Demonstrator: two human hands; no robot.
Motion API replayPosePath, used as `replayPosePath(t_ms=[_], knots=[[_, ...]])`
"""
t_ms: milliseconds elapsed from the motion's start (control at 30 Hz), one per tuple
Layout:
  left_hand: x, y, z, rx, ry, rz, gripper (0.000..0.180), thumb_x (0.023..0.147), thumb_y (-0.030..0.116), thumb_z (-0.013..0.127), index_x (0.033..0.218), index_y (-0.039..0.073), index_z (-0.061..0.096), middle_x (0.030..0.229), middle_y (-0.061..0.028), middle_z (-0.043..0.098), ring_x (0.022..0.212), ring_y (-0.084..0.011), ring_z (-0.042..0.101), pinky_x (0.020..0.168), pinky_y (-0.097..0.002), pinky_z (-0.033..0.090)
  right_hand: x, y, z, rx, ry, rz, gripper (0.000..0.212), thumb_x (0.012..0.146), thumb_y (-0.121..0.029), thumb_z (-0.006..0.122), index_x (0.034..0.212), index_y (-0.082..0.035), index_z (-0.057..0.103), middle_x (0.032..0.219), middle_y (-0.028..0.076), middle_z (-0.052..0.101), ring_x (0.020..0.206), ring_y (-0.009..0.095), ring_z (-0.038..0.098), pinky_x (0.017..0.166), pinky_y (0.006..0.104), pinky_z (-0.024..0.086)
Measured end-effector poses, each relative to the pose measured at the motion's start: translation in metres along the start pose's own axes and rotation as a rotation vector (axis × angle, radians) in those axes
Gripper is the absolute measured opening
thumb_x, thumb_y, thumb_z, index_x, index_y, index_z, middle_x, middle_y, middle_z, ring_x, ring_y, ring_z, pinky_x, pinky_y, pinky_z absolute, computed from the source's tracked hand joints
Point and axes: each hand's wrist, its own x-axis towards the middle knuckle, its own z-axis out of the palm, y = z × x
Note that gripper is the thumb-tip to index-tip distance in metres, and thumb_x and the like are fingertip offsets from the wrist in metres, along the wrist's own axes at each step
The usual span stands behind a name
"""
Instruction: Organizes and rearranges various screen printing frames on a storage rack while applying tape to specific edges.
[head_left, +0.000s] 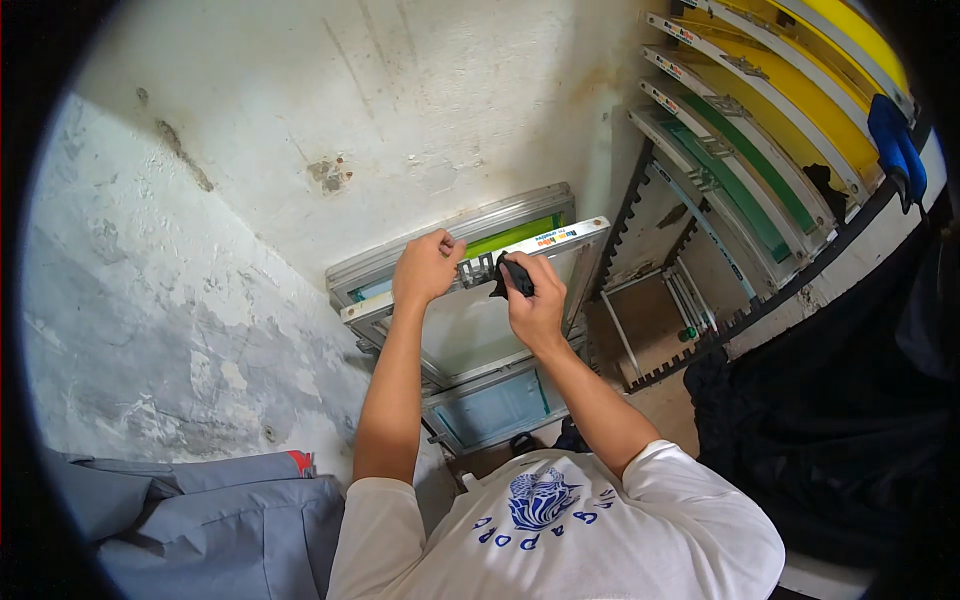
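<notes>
A screen-printing frame (575,236) with a pale bar and a light mesh leans in front of me, tilted toward the wall. My left hand (428,266) is over the left part of its top bar, fingers curled closed; whatever they may hold is hidden. Just right of it, my right hand (537,308) grips a bunched black cloth (502,276) against the bar. Between the hands, a small metal clip (477,270) sits on the bar. Behind stands another metal frame (450,226) with yellow-green mesh.
A lower frame with bluish mesh (495,408) stands near my body. At right, a notched rack (725,335) carries several frames with yellow (790,95) and green mesh (735,190). A blue-and-black item (893,150) hangs there. Grey fabric (220,520) lies lower left, black fabric (830,440) right.
</notes>
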Motion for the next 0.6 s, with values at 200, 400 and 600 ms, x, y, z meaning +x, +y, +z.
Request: replayPosePath(t_ms=[200,400,600], knots=[[0.011,0.016,-0.003,-0.002,0.013,0.008,0.035,0.095,0.040,0.069,0.096,0.005,0.074,0.088,-0.0114,0.078,0.076,-0.0288,0.076,0.073,-0.0401,0.057,-0.006,0.042,-0.001,-0.137,-0.155,0.009,0.021,0.091,0.000,0.073,0.112,-0.003,0.071,0.093,0.017,0.067,0.081,0.034,0.068,0.072,0.0360,0.053],[0.016,0.020,0.000,0.000,-0.004,0.001,0.036,0.095,0.040,0.070,0.096,0.005,0.075,0.089,-0.0118,0.078,0.074,-0.0287,0.076,0.072,-0.0400,0.057,-0.002,0.047,-0.008,-0.105,-0.104,0.035,0.022,0.092,0.000,0.071,0.113,-0.003,0.072,0.093,0.016,0.066,0.081,0.033,0.069,0.073,0.0382,0.054],[0.009,0.020,0.011,-0.008,-0.013,-0.025,0.036,0.096,0.040,0.070,0.097,0.005,0.074,0.087,-0.0105,0.077,0.071,-0.0261,0.076,0.070,-0.0390,0.056,0.030,0.029,-0.024,-0.238,-0.073,-0.113,0.037,0.081,0.002,0.072,0.117,-0.006,0.071,0.112,0.011,0.068,0.111,0.035,0.063,0.095,0.0446,0.048]])
